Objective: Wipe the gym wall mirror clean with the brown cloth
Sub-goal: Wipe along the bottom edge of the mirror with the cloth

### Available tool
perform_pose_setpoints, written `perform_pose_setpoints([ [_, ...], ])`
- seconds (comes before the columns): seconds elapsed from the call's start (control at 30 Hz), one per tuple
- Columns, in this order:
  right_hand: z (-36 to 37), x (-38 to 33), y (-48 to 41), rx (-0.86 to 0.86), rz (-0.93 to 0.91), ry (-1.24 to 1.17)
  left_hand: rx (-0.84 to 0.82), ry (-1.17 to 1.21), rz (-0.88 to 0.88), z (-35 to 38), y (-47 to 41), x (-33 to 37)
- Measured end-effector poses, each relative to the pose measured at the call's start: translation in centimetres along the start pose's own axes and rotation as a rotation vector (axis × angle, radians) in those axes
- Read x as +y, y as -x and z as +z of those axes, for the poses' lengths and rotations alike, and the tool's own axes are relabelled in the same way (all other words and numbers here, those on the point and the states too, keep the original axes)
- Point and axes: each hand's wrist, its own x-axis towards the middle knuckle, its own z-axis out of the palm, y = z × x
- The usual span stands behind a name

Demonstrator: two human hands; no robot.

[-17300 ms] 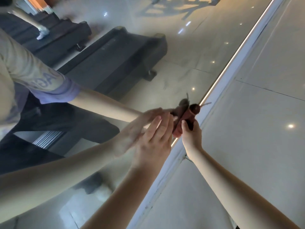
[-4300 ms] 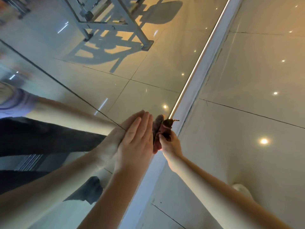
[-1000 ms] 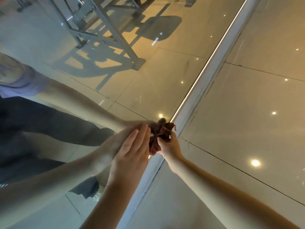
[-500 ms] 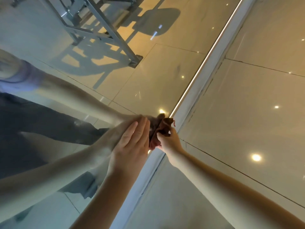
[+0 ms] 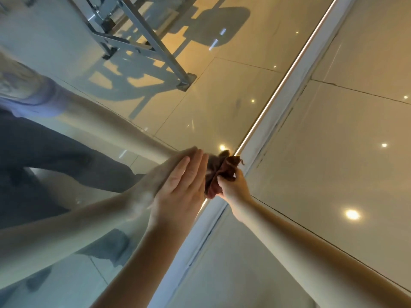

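The wall mirror (image 5: 200,103) fills the left half of the view and meets the floor along a bright strip. My left hand (image 5: 180,187) lies flat against the glass with straight fingers, touching its own reflection. My right hand (image 5: 233,187) grips the bunched brown cloth (image 5: 219,172) and presses it against the mirror's bottom edge, just right of my left fingertips. The cloth's reflection merges with it at the glass.
A pale frame strip (image 5: 287,92) with a lit line runs diagonally along the mirror's base. Glossy floor tiles (image 5: 333,152) with ceiling-light glints lie to the right. The mirror reflects a metal equipment frame (image 5: 142,41) and my own arms and dark trousers.
Both hands stay together at the mirror's bottom edge, with the cloth bunch shifting slightly along it; since 17 seconds ago the reflected scene has changed from dark benches to a metal frame.
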Motion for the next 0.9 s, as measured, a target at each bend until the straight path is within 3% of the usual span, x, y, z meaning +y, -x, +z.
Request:
perform_pose_setpoints([
  [0.23, -3.2, -7.2, -2.2, 0.111, -0.303, 0.081, 0.02, 0.011, -0.029, 0.2, -1.8, 0.5],
  [0.3, -3.2, -7.0, -2.2, 0.118, -0.279, 0.114, 0.007, 0.118, -0.108, 0.1, -3.0, 0.5],
  [0.47, -2.0, -4.1, -0.9, -0.027, -0.045, 0.0, 0.021, -0.015, -0.03, 0.0, -5.2, 0.3],
  [0.53, -2.3, -4.8, -1.4, -0.027, -0.061, -0.003, 0.013, -0.065, -0.028, 0.4, -5.6, 0.4],
  [0.73, -4.4, -9.9, -3.4, 0.088, -0.374, 0.041, 0.036, -0.116, 0.0, 1.0, -5.9, 0.7],
  [0.9, -3.4, -7.2, -2.8, 0.079, -0.179, 0.004, 0.082, -0.002, -0.033, 1.0, -6.6, 0.7],
])
